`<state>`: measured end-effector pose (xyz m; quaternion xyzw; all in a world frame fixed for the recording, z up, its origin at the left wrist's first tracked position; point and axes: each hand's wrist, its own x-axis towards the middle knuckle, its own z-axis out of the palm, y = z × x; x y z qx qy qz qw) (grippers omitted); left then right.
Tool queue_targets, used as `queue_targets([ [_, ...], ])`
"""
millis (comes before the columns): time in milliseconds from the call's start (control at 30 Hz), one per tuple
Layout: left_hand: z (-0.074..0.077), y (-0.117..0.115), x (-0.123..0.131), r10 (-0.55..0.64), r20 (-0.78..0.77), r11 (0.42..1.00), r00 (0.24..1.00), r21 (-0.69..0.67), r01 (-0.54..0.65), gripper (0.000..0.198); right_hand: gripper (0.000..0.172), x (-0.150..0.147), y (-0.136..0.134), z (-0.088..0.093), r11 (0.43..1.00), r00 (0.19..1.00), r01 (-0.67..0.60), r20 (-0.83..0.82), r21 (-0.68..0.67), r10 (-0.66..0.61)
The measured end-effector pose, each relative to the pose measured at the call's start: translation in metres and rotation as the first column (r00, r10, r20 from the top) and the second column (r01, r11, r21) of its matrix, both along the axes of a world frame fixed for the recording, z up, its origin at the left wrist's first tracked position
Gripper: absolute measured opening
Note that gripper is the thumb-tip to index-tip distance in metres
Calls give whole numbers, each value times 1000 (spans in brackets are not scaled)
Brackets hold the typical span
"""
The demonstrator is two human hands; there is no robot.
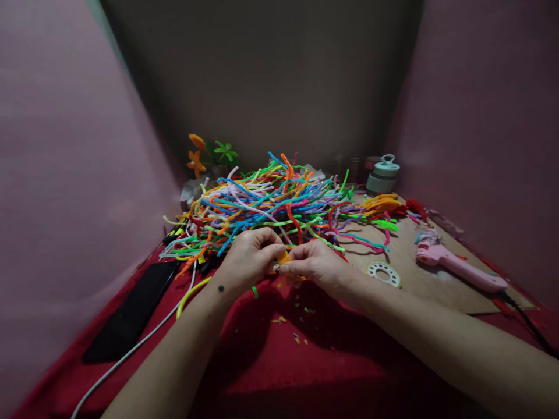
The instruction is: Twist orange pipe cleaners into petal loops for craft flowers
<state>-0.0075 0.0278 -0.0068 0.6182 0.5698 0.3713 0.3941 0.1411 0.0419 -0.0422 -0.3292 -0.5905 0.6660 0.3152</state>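
My left hand (255, 253) and my right hand (317, 265) meet over the red cloth, fingertips pinched close together. Between them shows a small orange-yellow fuzzy piece (284, 257), likely pipe cleaner; both hands grip it. Its lower part is hidden by my fingers. Just behind my hands lies a large heap of colourful pipe cleaners (257, 203). Small orange and green snippets (299, 338) are scattered on the red cloth (279, 361) below my hands.
At right, a pink corded tool (463, 267) and a white ring with holes (383, 273) rest on a brown board (410, 244). A black phone-like slab (131, 308) and a white cable (144, 331) lie left. Behind stand a lidded jar (382, 174) and fuzzy flowers (197, 164).
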Motion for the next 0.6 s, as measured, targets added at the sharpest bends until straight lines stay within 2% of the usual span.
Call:
queue_targets([
  [100,-2,3,-3,25,50,1000,998,-20,-24,14,27,-3,2,-6,1000,1000,8,-6,-4,-8],
  [233,-10,1,-11,43,189,989,981,-145,-15,24,25,5,0,-16,992,993,52,-104,-112,-64],
  [400,-20,-9,-7,-153,76,967,985,-195,165,15,23,13,0,-21,970,968,110,-199,-218,-154],
  [500,-22,-14,-3,-179,-133,983,975,-51,174,18,24,12,-1,-22,976,971,115,-185,-187,-150],
  [600,-25,-19,-1,-86,-396,958,914,219,185,23,26,11,-6,-23,972,970,165,-153,-168,-191],
])
